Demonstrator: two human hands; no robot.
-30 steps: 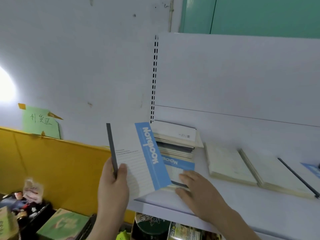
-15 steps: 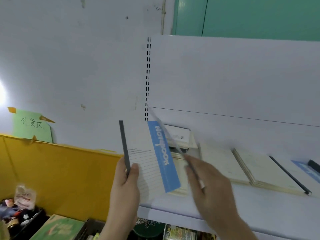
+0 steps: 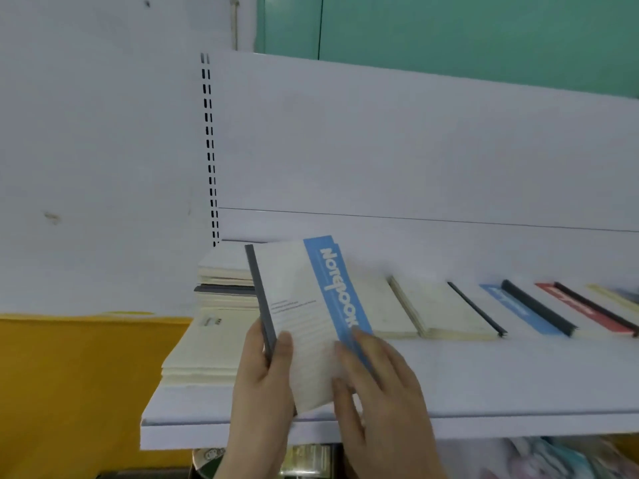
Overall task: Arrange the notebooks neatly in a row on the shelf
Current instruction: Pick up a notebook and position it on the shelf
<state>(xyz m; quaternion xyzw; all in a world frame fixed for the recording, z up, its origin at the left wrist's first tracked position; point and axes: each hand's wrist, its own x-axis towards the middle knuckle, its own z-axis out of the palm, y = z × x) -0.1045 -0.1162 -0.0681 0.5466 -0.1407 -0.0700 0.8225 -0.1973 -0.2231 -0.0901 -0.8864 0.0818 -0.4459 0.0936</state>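
Head view: left hand (image 3: 262, 385) pinches notebook (image 3: 304, 319) by spine; right hand (image 3: 377, 385), fingers flat, steadies cover. Advice: lay it square beside row (image 3: 484, 309) on shelf (image 3: 484, 375).

A white metal shelf (image 3: 484, 382) juts from a white back panel (image 3: 380, 150), which has a thin horizontal seam and a slotted upright (image 3: 209, 146) with two columns of dark slots at its left edge. Left of it runs a scuffed white wall (image 3: 96, 133) over a band of yellow (image 3: 76, 392). Above the panel shows a teal green surface (image 3: 466, 32) split by a dark vertical line, and the light is even and soft.
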